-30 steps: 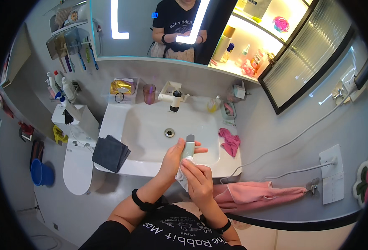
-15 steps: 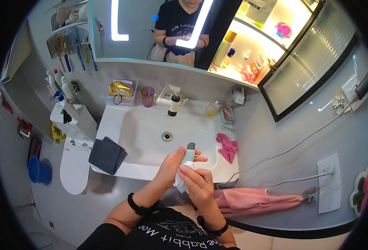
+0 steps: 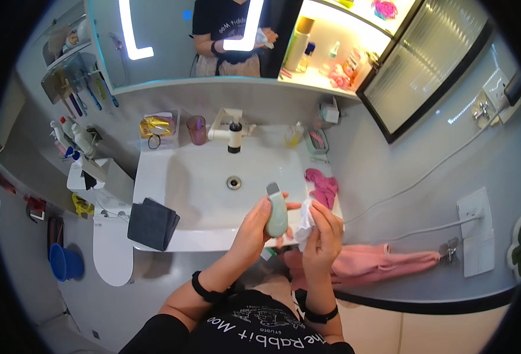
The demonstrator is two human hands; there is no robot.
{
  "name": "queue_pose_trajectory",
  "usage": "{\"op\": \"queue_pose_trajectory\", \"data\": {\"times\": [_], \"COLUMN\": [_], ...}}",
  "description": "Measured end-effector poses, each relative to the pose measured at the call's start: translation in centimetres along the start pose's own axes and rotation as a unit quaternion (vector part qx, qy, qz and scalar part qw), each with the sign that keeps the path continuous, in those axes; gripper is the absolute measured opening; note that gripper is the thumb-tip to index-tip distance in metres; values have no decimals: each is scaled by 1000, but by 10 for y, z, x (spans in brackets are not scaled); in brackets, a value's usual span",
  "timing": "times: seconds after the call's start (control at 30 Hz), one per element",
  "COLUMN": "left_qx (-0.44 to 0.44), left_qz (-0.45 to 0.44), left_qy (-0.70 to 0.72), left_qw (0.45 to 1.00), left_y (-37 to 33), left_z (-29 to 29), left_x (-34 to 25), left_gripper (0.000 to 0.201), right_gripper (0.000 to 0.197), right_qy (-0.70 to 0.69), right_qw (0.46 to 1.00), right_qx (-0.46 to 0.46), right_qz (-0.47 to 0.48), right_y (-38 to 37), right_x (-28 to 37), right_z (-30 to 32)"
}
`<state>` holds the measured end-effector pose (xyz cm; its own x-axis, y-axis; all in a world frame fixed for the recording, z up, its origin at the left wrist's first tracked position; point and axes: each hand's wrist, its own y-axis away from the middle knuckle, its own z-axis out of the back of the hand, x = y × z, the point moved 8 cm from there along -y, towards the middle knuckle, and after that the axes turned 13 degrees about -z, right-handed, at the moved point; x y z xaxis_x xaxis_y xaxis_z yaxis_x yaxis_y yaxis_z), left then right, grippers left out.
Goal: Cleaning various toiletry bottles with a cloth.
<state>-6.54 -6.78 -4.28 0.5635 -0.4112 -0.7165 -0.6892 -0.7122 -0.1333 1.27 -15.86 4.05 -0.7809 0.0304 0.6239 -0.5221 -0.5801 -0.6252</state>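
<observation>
My left hand (image 3: 251,231) is wrapped round a mint-green skin scrubber (image 3: 277,217), a smooth handheld device with a flat grey blade at its top. It is held upright above the front edge of the white sink (image 3: 198,183), blade pointing away from me. Close by on the right, my right hand (image 3: 325,236) pinches a crumpled white tissue (image 3: 303,227). A gap separates the tissue from the scrubber. Past my right hand, a bunched pink cloth (image 3: 321,187) lies on the sink's right rim.
A faucet (image 3: 234,137) stands behind the basin, with a purple cup (image 3: 196,131) to its left. Dark grey folded cloths (image 3: 152,224) overhang the left front corner. A white cable (image 3: 411,177) hangs at right, above a pink towel (image 3: 369,262). An open cabinet door (image 3: 426,68) juts out.
My right hand has drawn the tissue off the scrubber and moved right with it. The scrubber's green body is now uncovered. The whole view has shifted slightly.
</observation>
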Motion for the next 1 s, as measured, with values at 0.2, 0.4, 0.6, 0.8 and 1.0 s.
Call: {"op": "queue_pose_trajectory", "data": {"times": [0.2,0.4,0.6,0.8,1.0], "left_qx": [-21,10,-2,22,76], "left_qz": [-3,50,-29,-10,-49], "left_qy": [56,-120,-114,-117,-252], "left_qw": [998,992,993,993,964], "left_y": [0,26,24,26,25], "left_z": [7,5,10,17,-4], "left_x": [9,1,-20,-18,-16], "left_gripper": [53,51,45,42,54], "right_gripper": [42,53,48,38,39], "right_qy": [43,17,-6,2,-22], "right_qw": [992,989,986,987,995], "right_qx": [108,139,148,104,81], "right_qz": [52,46,73,122,55], "right_y": [36,22,32,51,15], "right_x": [5,7,27,37,18], "right_z": [-44,-41,-50,-48,-40]}}
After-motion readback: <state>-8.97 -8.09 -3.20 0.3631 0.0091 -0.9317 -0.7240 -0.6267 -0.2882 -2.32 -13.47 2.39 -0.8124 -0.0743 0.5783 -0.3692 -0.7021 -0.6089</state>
